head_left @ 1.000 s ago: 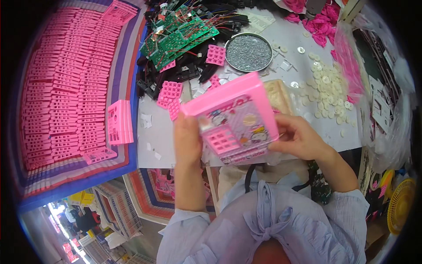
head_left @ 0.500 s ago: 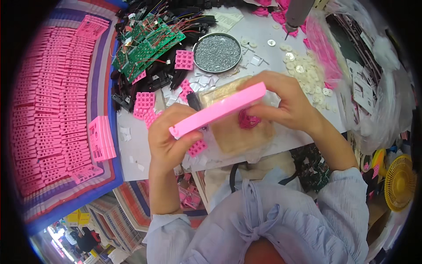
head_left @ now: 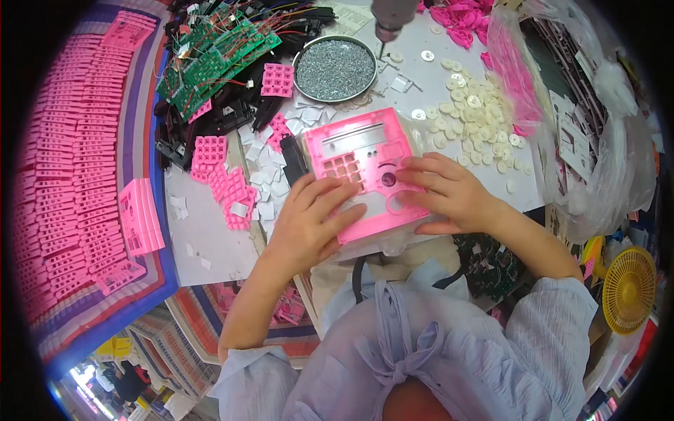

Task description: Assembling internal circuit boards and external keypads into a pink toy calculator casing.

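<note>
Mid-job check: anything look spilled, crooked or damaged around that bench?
Mostly loose clutter. White discs lie strewn uncontained across the right of the table; a white square rests on a pink keypad; and a pink stack sits askew beside the tidy rows of pink parts. The pink case shows no visible damage.

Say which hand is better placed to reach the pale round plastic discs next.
Probably the right hand, at the right edge of the pink rectangular plastic casing, nearer the pale round plastic discs. The left hand is opposite, farther away.
</note>
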### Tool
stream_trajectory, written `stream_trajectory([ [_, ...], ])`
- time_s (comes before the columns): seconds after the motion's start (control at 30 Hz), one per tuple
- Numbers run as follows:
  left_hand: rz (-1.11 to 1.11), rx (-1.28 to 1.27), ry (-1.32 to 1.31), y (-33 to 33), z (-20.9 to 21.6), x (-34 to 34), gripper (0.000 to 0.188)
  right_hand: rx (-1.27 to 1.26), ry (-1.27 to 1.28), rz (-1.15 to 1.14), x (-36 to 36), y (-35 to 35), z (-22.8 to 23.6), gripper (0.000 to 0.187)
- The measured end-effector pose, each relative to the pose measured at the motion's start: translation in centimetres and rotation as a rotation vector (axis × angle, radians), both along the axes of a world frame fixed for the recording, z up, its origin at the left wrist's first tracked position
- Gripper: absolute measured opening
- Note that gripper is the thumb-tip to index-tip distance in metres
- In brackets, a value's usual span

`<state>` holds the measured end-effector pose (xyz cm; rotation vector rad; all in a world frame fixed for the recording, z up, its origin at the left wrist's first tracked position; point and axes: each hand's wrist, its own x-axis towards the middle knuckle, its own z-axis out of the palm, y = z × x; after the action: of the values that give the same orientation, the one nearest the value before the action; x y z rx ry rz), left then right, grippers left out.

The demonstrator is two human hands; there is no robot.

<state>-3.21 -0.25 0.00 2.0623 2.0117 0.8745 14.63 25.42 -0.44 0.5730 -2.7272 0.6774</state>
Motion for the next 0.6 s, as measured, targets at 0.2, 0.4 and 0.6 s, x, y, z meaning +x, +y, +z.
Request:
stream_trajectory([
  [0.2,-0.007,-0.122,-0.060,-0.3,0.1,-0.1,0.055,-0.020,-0.090,0.010,-0.7,0.1,-0.8,0.051],
  [0.4,0.095,-0.118,-0.029,0.7,0.4,2.5,0.051,-0.263,-0.103,-0.089,-0.5,0.7,0.0,0.036],
  [0.6,0.121,-0.152,-0.010,0.9,-0.4,3.2,0.044,-0.068,-0.056,-0.588,-3.6,7.5,-1.1,0.013],
])
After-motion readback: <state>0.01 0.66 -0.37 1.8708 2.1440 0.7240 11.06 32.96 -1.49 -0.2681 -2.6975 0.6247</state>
